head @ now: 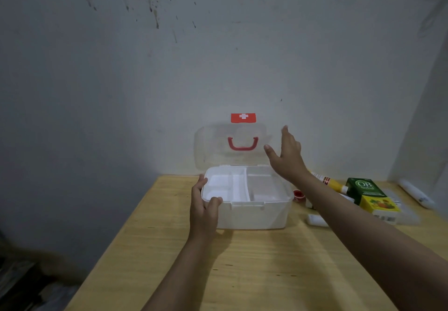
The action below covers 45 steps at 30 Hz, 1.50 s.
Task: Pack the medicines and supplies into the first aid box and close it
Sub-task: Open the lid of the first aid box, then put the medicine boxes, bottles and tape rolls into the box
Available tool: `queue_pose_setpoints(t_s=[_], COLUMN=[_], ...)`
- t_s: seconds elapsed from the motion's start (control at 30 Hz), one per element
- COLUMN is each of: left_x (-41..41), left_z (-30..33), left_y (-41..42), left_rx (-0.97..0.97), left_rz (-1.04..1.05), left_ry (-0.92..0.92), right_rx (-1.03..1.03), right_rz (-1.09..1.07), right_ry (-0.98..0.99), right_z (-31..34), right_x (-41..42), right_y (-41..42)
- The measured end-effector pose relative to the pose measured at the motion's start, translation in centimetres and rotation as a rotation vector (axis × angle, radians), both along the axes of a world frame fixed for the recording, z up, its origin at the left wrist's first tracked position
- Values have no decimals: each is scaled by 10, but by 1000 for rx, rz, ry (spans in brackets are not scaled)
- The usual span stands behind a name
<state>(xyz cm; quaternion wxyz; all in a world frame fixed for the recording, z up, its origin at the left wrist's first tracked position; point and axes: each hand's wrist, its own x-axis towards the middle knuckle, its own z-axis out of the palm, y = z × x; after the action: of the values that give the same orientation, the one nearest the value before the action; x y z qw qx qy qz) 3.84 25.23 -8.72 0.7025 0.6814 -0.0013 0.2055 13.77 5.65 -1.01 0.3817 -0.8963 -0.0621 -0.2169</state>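
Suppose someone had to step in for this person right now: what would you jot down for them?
Left hand: gripping the front left corner of the first aid box, steadying it.
Right hand: open and empty, raised beside the lid.
Box: on the table, lid upright against the wall, tray compartments look empty.
Supplies: to the right of the box, a tube, green carton, yellow carton, small red item and others.
Done: box opened.
Left: pack everything, close the lid.

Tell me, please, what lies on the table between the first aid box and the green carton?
In the head view, a small red-capped item lies between the first aid box and the green carton; the right hand's forearm crosses above that stretch and hides part of it.
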Motion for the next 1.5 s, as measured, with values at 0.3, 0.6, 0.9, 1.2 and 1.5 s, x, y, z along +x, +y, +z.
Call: queue_pose_setpoints(t_s=[0.3,0.6,0.9,1.2,1.5], left_x=[-3,-7,-5,-4,-3], left_z=[-1,-4,-5,-7,-7], left_y=[2,1,-4,-5,-5], left_rx=[26,17,21,26,39], left_rz=[-31,4,58,88,87], left_ry=[-4,0,-15,-18,-16], right_rx=[31,-156,-247,-120,94], right_rz=[66,-95,-587,-684,-433], right_ry=[54,-55,66,29,-431], right_z=[-11,-18,-80,-101,-49], right_x=[-4,-45,-94,-96,-117], right_y=[-6,-86,-176,-173,-164])
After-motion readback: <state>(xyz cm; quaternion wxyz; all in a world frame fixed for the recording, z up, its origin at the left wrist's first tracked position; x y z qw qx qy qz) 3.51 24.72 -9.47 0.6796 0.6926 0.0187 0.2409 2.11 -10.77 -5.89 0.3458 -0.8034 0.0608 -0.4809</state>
